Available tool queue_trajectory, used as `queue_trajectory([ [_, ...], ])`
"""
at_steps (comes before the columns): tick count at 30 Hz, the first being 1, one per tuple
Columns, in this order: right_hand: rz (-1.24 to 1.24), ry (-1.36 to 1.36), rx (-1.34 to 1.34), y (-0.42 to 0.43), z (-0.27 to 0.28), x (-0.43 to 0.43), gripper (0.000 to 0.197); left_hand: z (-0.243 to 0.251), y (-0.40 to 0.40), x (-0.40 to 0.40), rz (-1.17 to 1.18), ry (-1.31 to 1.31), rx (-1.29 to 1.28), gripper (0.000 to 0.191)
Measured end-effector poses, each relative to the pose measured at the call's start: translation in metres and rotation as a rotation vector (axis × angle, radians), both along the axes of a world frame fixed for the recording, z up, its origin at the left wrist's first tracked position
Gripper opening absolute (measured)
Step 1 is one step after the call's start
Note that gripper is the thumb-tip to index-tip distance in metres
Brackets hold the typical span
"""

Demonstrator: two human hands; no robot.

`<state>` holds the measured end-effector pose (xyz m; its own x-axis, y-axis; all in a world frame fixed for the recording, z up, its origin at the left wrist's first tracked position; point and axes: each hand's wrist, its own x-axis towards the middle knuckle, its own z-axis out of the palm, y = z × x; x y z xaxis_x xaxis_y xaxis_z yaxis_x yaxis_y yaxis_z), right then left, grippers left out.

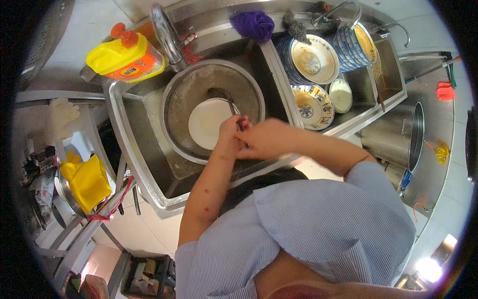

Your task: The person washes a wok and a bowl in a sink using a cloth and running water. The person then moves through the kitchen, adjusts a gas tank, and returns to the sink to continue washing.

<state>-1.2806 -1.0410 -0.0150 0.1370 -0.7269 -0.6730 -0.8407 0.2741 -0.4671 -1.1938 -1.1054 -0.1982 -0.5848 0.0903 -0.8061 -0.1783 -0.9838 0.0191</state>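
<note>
A dark-handled utensil (231,103), perhaps a ladle, leans into a round metal basin (166,123) in the sink. Its upper end runs into my left hand (232,130), whose fingers curl around it. Inside the basin is a white round plate or bowl (206,125). Blurred by motion, my right hand (263,139) overlaps the left at the palm, over the basin's near right rim. Whether the right fingers grip anything is hidden.
A chrome faucet (166,35) rises behind the basin, beside a yellow detergent jug (123,59). Stacked patterned bowls (313,59) fill the right-hand sink, with a purple cloth (255,25) on the back ledge. Yellow rubber gloves (87,183) hang at left; a large steel pot (392,134) stands right.
</note>
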Motion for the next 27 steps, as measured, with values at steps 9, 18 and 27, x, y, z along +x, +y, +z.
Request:
queue_trajectory([
  [9,-0.582,0.67,-0.785,-0.058,-0.125,-0.206,0.048,0.012,-0.021,0.084,-0.271,-0.049,-0.535,0.019],
  [18,-0.526,0.318,-0.739,-0.035,-0.144,-0.093,0.03,-0.011,-0.028,0.136,-0.415,-0.445,-1.004,0.034],
  [27,-0.297,0.389,-0.135,-0.056,-0.268,-0.076,0.043,0.023,-0.036,0.13,-0.672,-0.47,-1.399,0.03],
])
